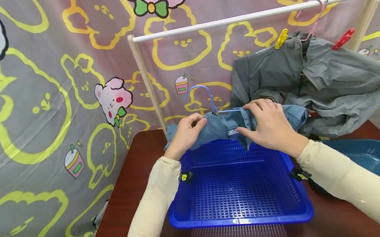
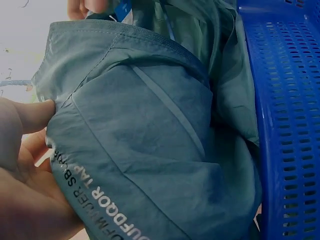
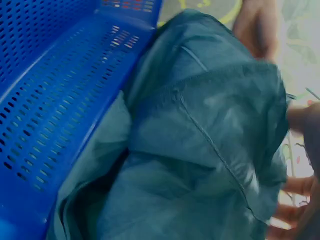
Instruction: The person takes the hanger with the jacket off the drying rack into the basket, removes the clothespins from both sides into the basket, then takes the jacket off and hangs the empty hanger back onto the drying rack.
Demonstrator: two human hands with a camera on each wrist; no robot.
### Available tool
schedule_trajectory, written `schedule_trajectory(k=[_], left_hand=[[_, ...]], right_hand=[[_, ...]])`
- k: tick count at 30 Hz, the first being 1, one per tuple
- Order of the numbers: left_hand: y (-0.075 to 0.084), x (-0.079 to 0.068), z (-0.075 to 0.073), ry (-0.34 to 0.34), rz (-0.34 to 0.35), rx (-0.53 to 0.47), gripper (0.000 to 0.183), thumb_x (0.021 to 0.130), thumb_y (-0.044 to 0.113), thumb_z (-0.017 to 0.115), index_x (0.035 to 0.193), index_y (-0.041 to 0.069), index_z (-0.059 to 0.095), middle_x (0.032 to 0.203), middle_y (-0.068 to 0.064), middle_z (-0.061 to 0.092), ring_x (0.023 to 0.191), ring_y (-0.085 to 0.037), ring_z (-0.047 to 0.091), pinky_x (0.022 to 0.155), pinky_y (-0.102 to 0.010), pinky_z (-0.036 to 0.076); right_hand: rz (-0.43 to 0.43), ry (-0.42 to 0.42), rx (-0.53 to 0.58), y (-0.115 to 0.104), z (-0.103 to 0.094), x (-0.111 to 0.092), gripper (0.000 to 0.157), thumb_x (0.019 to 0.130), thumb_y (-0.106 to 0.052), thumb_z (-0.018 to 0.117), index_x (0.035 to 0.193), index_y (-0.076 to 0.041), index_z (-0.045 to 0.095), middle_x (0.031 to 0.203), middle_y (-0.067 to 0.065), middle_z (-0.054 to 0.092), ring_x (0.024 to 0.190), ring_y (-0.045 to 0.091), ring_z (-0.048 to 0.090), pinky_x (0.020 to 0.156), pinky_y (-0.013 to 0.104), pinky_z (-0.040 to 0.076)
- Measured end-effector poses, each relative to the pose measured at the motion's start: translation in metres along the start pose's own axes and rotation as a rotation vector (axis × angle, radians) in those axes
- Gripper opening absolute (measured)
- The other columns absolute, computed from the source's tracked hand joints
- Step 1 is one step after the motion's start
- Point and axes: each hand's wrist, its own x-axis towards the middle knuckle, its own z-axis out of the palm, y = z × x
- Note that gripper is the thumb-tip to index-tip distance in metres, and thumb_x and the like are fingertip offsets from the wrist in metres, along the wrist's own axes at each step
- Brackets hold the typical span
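Blue pants [image 1: 213, 128] with an elastic waistband lie bunched over the far side of the blue basket [image 1: 242, 222]. Printed lettering runs down one side in the left wrist view. A light blue hanger [image 1: 212, 98] rises from the waist opening, its hook free of the rail. My left hand [image 1: 187, 133] pinches the waistband's left part between thumb and fingers; in its wrist view the thumb [image 2: 37, 114] presses at the edge. With the thumb in front and fingers behind, my right hand [image 1: 269, 125] grips the cloth right of the hanger's hook.
A white rail [image 1: 220, 23] on wooden posts spans the back. From it, grey clothing [image 1: 278, 69] hangs on a pink hanger [image 1: 317, 15] with a yellow clothespin [image 1: 281, 39] and a red clothespin [image 1: 343, 39]. A teal basin [image 1: 370, 158] stands right on the brown table [image 1: 126, 184].
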Motion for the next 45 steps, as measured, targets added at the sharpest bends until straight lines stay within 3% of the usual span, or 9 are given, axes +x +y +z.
schedule_trajectory(k=[8,13,18,22,27,31,36,42,45], left_hand=[[0.003,-0.001,-0.004,-0.009,-0.015,-0.019,0.018,0.097,0.018,0.055,0.09,0.005,0.065,0.068,0.001,0.046,0.065,-0.015,0.042,0.06,-0.027,0.035],[0.004,-0.002,-0.011,0.001,-0.029,-0.033,0.018,0.098,0.018,0.055,0.093,0.004,0.066,0.069,0.0,0.047,0.064,-0.016,0.042,0.06,-0.027,0.035],[0.004,-0.001,-0.015,0.024,-0.022,-0.032,0.017,0.096,0.016,0.057,0.095,0.003,0.067,0.072,0.0,0.051,0.065,-0.016,0.043,0.06,-0.027,0.036],[0.005,0.0,-0.015,0.011,-0.032,-0.018,0.017,0.096,0.016,0.057,0.096,0.003,0.068,0.071,0.0,0.051,0.065,-0.016,0.043,0.059,-0.027,0.036],[0.004,0.0,-0.012,-0.005,-0.043,-0.019,0.018,0.097,0.017,0.056,0.096,0.004,0.068,0.072,0.0,0.051,0.066,-0.015,0.043,0.06,-0.027,0.036],[0.004,0.0,-0.01,-0.003,-0.038,-0.022,0.017,0.097,0.017,0.057,0.095,0.004,0.068,0.071,0.0,0.05,0.065,-0.015,0.043,0.059,-0.027,0.036],[0.007,0.0,-0.007,0.003,-0.021,-0.026,0.016,0.096,0.016,0.057,0.094,0.004,0.067,0.072,0.0,0.051,0.066,-0.015,0.043,0.059,-0.027,0.036],[0.019,-0.005,-0.008,0.009,0.007,-0.028,0.016,0.096,0.012,0.056,0.093,0.001,0.067,0.071,0.001,0.05,0.065,-0.013,0.043,0.06,-0.025,0.035],[0.019,-0.005,-0.008,-0.008,0.002,-0.022,0.015,0.096,0.012,0.056,0.093,0.001,0.066,0.071,-0.001,0.049,0.065,-0.016,0.043,0.06,-0.027,0.035]], right_hand=[[0.061,0.062,-0.06,0.014,-0.002,0.0,0.016,0.077,-0.007,0.064,0.092,-0.002,0.067,0.09,0.017,0.064,0.085,0.038,0.057,0.076,0.057,0.038],[0.119,-0.014,-0.043,0.026,-0.016,0.001,0.019,0.079,-0.007,0.062,0.095,0.0,0.069,0.092,0.018,0.065,0.085,0.038,0.059,0.072,0.055,0.041],[0.187,-0.072,-0.012,0.037,-0.031,0.001,0.023,0.081,-0.006,0.061,0.101,0.002,0.068,0.103,0.023,0.061,0.094,0.042,0.055,0.077,0.057,0.04],[0.183,0.0,-0.001,0.043,-0.037,-0.003,0.022,0.079,-0.004,0.064,0.099,0.002,0.069,0.104,0.023,0.058,0.095,0.044,0.05,0.077,0.058,0.038],[0.17,0.12,-0.052,0.044,-0.038,-0.009,0.01,0.081,-0.006,0.065,0.089,-0.001,0.069,0.088,0.018,0.06,0.077,0.039,0.054,0.062,0.053,0.042],[0.27,0.094,-0.019,0.039,-0.039,-0.011,0.009,0.088,-0.008,0.056,0.091,-0.002,0.061,0.079,0.019,0.064,0.063,0.04,0.058,0.053,0.054,0.041],[0.396,0.059,0.11,0.034,-0.037,-0.009,0.009,0.093,-0.008,0.045,0.098,-0.002,0.047,0.078,0.023,0.06,0.064,0.041,0.056,0.056,0.05,0.039],[0.371,0.12,0.198,0.036,-0.031,-0.005,0.017,0.093,-0.006,0.048,0.106,0.002,0.055,0.078,0.015,0.061,0.067,0.032,0.055,0.061,0.042,0.038],[0.346,0.103,0.184,0.04,-0.031,-0.004,0.016,0.094,-0.013,0.054,0.096,0.0,0.065,0.067,0.009,0.058,0.061,0.027,0.052,0.059,0.04,0.037]])
